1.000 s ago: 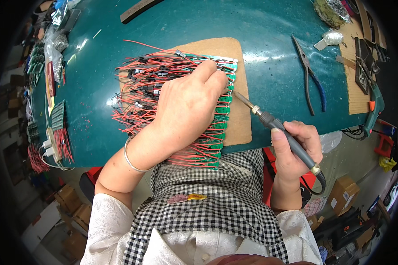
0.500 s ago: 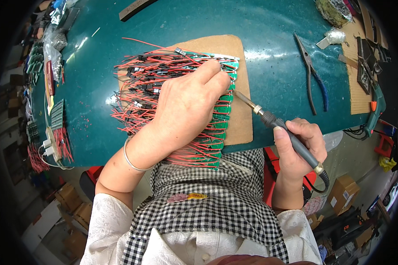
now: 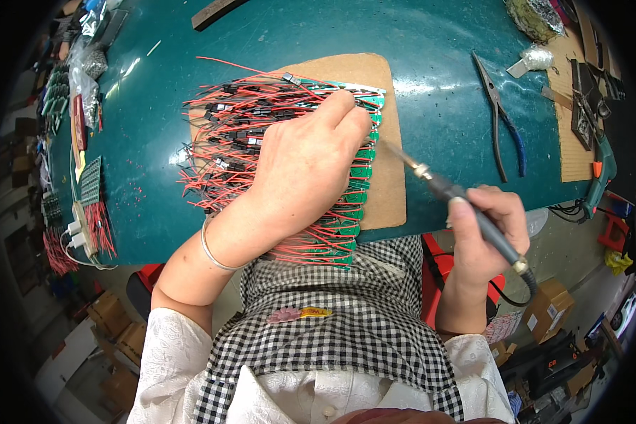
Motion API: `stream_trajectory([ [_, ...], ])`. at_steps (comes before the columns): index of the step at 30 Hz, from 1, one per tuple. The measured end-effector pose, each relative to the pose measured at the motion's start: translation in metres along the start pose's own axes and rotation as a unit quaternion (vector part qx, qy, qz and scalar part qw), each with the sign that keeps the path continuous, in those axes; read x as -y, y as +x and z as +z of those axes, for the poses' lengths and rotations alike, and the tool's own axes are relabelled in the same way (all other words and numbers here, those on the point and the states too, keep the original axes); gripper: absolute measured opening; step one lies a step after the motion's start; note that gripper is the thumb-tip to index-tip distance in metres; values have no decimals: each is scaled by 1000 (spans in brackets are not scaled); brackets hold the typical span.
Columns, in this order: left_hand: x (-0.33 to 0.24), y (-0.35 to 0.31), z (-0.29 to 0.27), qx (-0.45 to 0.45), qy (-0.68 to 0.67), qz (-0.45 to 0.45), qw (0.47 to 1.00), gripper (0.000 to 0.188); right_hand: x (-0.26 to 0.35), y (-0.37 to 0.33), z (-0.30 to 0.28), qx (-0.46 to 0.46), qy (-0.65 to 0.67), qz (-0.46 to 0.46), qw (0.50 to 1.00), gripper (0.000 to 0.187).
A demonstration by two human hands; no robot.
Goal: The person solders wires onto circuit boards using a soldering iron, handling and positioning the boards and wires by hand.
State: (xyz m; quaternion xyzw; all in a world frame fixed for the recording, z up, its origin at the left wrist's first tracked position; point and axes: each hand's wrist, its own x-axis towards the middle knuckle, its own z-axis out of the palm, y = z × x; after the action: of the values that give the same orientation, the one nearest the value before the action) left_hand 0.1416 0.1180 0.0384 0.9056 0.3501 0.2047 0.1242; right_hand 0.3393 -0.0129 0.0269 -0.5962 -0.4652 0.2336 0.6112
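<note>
A row of small green circuit boards [image 3: 360,172] lies on a brown cardboard sheet [image 3: 386,205], with many red and black wires [image 3: 219,177] running left from them to small black connectors. My left hand [image 3: 304,166] rests over the wires, thumb and fingers pinched together at the boards' right edge. What it pinches is hidden under the fingers. In my right hand [image 3: 484,230] is a grey soldering iron [image 3: 443,188], gripped like a pen. Its tip points up and left towards the boards, a little apart from them and blurred.
Long-nose pliers [image 3: 497,109] lie on the green tabletop [image 3: 438,42] to the right. A dark bar [image 3: 215,13] sits at the far edge. More wired boards [image 3: 92,184] and a white power strip [image 3: 83,230] are at the left. A teal-handled tool [image 3: 599,177] lies far right.
My right hand has drawn the soldering iron back to the right, its tip moving away from the boards. My left hand keeps its pinch, shifted only very slightly.
</note>
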Motion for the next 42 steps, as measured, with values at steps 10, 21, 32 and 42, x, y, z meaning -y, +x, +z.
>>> stream_trajectory([
  [10, 0, 1, 0, 11, -4, -15, 1000, 9, 3, -9, 2, -57, 82, -9, 995, 31],
  [21, 18, -36, -67, -106, 30, -96, 989, 9, -6, -8, 43, 96, -233, -183, 950, 34],
  [32, 36, -135, -60, -117, -35, -248, 961, 12, 13, -26, 74, 128, -105, -69, 984, 33],
  [42, 24, -140, -64, -253, -145, -230, 928, 20, 55, 16, 86, 60, 265, -14, 962, 46],
])
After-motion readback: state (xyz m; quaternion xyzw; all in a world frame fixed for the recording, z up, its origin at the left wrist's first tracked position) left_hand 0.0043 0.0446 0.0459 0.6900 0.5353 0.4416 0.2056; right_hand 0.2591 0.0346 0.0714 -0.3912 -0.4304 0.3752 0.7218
